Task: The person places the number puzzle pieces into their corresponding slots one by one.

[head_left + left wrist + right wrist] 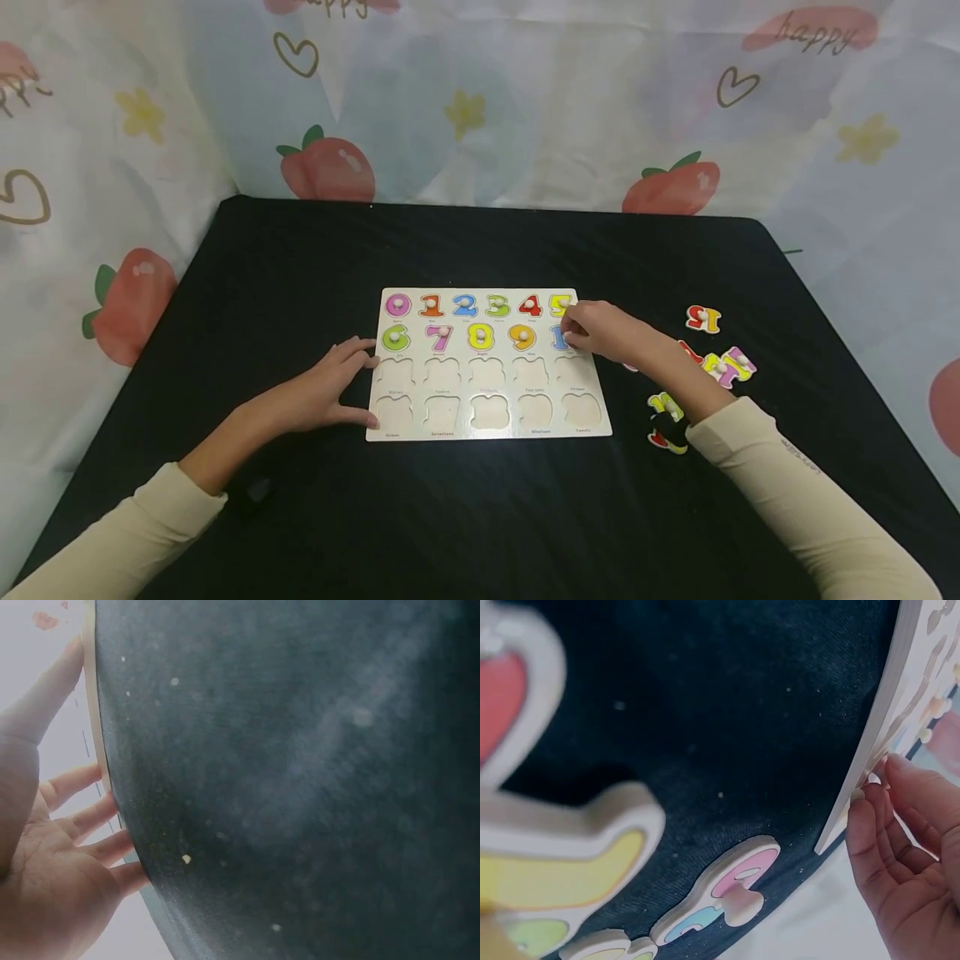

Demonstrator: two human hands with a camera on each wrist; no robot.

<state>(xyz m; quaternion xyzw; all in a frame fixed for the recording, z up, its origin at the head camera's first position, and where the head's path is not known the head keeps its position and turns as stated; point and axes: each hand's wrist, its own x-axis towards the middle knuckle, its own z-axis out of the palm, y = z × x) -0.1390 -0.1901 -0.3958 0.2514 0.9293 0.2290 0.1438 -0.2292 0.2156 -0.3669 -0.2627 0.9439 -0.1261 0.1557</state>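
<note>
A white wooden number puzzle board (pixel 465 417) lies flat, number pieces with knobs filling its upper two rows and bare recesses in the lower two. My left hand (pixel 322 387) touches the board's left edge with extended fingers, thumb at the near corner; the left wrist view shows these fingers (pixel 90 819) along the edge. At the right end of the second row, my right hand (pixel 603 327) pinches a blue number piece (pixel 557 337), partly hidden by the fingers. In the right wrist view a pale knob (pixel 874 778) shows between the fingertips.
Loose number pieces lie right of the board: a red-and-yellow 15 (pixel 702 319), a purple piece (pixel 741 364), a yellow-green one (pixel 665 406), others partly under my right forearm. A pink-and-blue piece (pixel 746 874) lies near the board. Black cloth (pixel 480 517) covers the table.
</note>
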